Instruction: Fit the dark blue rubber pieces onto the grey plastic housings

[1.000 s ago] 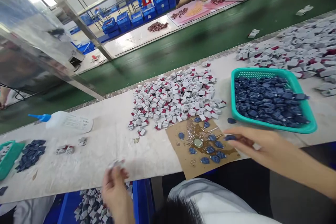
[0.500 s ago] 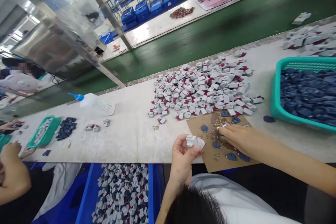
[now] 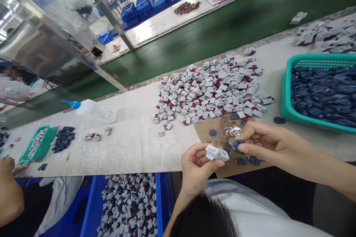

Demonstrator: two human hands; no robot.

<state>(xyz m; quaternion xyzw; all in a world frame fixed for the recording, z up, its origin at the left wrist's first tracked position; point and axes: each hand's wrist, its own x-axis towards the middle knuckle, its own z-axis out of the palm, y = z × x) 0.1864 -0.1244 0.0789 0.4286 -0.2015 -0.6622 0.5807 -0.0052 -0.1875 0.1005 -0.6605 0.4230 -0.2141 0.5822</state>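
My left hand (image 3: 196,167) is closed around a small white plastic part (image 3: 216,153), held just above the table's near edge. My right hand (image 3: 263,143) pinches a small dark blue piece (image 3: 238,144) close to that white part, over a brown cardboard sheet (image 3: 206,135). The cardboard carries a shiny patch of glue (image 3: 230,130) and several more blue pieces. Behind it lies a big heap of white and red parts (image 3: 211,91).
A teal basket (image 3: 286,98) full of dark blue pieces stands at the right. A glue bottle with a blue tip (image 3: 93,108) lies at the left. A blue crate (image 3: 127,204) of assembled parts sits below the table edge. Another person's hand (image 3: 9,190) is at far left. A green conveyor belt (image 3: 194,48) runs behind.
My left hand has come up from the crate with a white part. My right hand has lifted a blue piece off the cardboard toward it. The view has swung left.
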